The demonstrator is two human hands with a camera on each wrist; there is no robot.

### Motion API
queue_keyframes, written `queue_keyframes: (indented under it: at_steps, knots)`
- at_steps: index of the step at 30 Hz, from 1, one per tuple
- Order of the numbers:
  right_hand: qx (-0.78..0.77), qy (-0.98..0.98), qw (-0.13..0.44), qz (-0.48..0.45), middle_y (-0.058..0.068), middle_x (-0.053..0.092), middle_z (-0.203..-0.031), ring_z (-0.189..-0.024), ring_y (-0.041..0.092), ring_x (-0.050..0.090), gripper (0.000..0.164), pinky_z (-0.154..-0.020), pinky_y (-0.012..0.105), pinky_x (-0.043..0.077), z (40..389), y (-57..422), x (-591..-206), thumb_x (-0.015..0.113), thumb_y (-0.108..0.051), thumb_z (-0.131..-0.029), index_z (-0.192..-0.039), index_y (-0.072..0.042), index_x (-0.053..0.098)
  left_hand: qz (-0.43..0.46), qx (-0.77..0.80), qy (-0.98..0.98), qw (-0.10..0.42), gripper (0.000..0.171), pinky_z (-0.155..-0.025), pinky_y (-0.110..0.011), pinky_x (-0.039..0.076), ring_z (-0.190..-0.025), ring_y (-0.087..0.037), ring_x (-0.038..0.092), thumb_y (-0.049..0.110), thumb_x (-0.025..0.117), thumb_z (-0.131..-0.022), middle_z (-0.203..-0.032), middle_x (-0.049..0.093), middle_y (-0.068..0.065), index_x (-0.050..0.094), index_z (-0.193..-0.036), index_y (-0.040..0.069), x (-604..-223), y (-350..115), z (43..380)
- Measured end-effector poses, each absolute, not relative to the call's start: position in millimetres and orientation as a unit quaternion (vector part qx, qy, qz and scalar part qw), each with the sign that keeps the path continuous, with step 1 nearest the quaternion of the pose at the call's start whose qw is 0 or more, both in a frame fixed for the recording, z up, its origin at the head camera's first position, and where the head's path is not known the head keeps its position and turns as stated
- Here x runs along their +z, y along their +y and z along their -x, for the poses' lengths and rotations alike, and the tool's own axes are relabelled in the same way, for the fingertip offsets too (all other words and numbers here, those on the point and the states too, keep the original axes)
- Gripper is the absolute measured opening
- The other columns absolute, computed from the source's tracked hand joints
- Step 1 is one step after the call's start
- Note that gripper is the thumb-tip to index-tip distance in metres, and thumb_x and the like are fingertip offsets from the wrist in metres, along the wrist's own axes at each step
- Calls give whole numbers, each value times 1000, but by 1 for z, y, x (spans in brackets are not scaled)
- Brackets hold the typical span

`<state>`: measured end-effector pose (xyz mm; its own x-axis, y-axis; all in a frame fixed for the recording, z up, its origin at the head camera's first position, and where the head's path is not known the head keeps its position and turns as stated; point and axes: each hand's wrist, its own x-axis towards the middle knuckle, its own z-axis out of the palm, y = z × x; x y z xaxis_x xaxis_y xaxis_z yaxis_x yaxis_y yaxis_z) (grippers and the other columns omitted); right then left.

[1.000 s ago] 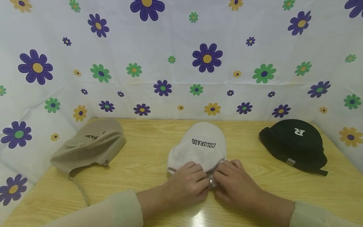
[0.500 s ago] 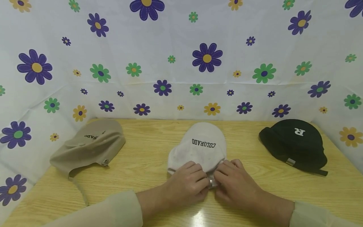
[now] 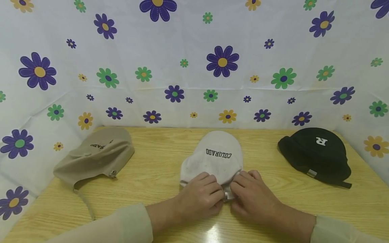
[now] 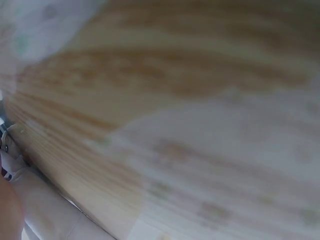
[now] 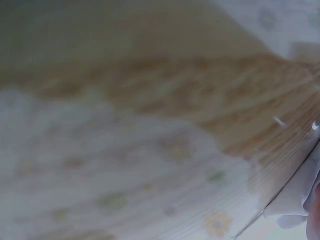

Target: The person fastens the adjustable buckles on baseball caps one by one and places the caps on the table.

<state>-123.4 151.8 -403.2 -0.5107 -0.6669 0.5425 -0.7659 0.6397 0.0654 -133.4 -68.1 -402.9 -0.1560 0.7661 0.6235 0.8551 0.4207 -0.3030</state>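
A pale grey-white cap (image 3: 217, 145) lies mid-table in the head view, its dark COLORADO lettering upside down to me. At its near edge, my left hand (image 3: 203, 194) grips the left side of the back strap, fingers curled. My right hand (image 3: 253, 192) pinches the strap from the other side. Between them shows a small metal buckle (image 3: 226, 195); the fingertips and most of the strap are hidden. Only a sliver of the left hand (image 4: 7, 212) beside pale cloth (image 4: 60, 210) appears in the left wrist view. The right wrist view is mostly blurred wood.
On the left rests a tan cap (image 3: 97, 152), its loose strap (image 3: 86, 204) trailing toward me. A black cap (image 3: 316, 155) with a white letter sits at the right. Behind the wooden table (image 3: 158, 145) hangs a white flower-patterned cloth (image 3: 188, 40), which also closes both sides.
My right hand has shifted very slightly to the right, and a little more of the strap shows between the hands. All the caps have stayed in place.
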Motion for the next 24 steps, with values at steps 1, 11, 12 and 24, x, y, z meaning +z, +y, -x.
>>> queue_keyframes:
  at_steps: [1, 11, 12, 24]
  knots:
    - [93, -865, 270, -412, -10, 41, -78, -80, 10, 42, 29, -78, 31, 34, 123, 152, -403, 72, -23, -67, -74, -21, 43, 535, -58, -759, 367, 3, -69, -22, 43, -73, -8, 55, 20, 71, -79, -77, 66, 10, 67, -79, 18, -403, -68, 133]
    - [85, -873, 258, -406, -10, 41, -79, -80, 10, 42, 25, -78, 31, 33, 119, 151, -407, 69, -22, -69, -79, -21, 47, 561, -24, -754, 341, 9, -70, -23, 43, -73, -10, 55, 23, 68, -86, -77, 64, 8, 66, -80, 17, -402, -70, 131]
    - [82, -878, 248, -402, -11, 42, -81, -81, 10, 42, 24, -78, 31, 33, 119, 151, -407, 70, -24, -71, -81, -22, 48, 561, -24, -756, 337, 9, -71, -23, 43, -73, -10, 55, 23, 68, -87, -77, 64, 8, 67, -81, 17, -402, -71, 131]
    - [94, -879, 217, -413, -14, 57, -95, -91, 7, 50, 23, -80, 30, 33, 118, 148, -405, 72, -33, -84, -102, -21, 63, 552, -47, -779, 293, 6, -72, -21, 43, -79, -7, 57, 24, 72, -86, -83, 67, 9, 70, -85, 19, -399, -75, 130]
